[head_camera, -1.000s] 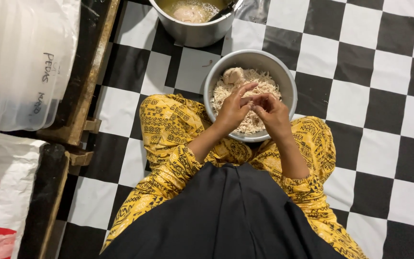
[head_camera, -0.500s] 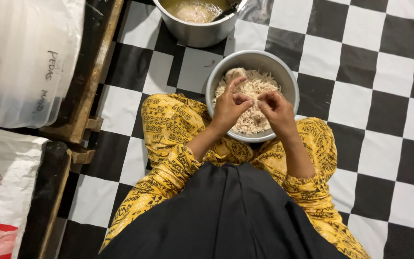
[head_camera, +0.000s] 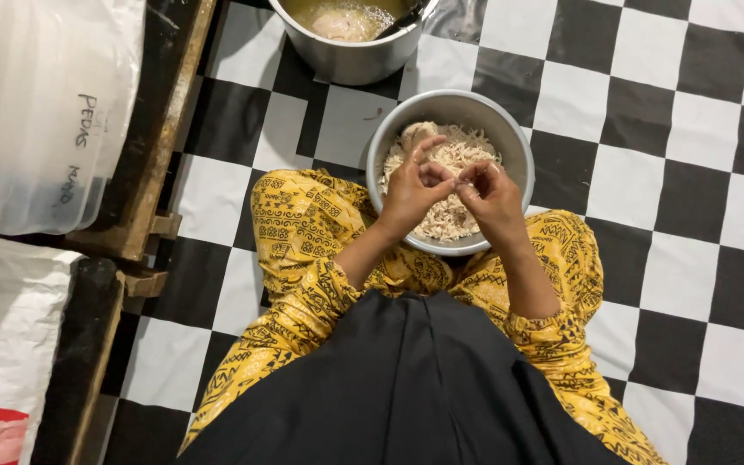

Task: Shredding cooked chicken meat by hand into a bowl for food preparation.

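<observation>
This looks like a home kitchen floor used for food preparation. A black-and-white checkered floor (head_camera: 647, 172) lies under the hands, a metal bowl (head_camera: 510, 138) of shredded food sits directly beneath them, a steel pot (head_camera: 346, 56) stands beyond, and plastic sacks (head_camera: 36, 112) lie far left.
</observation>
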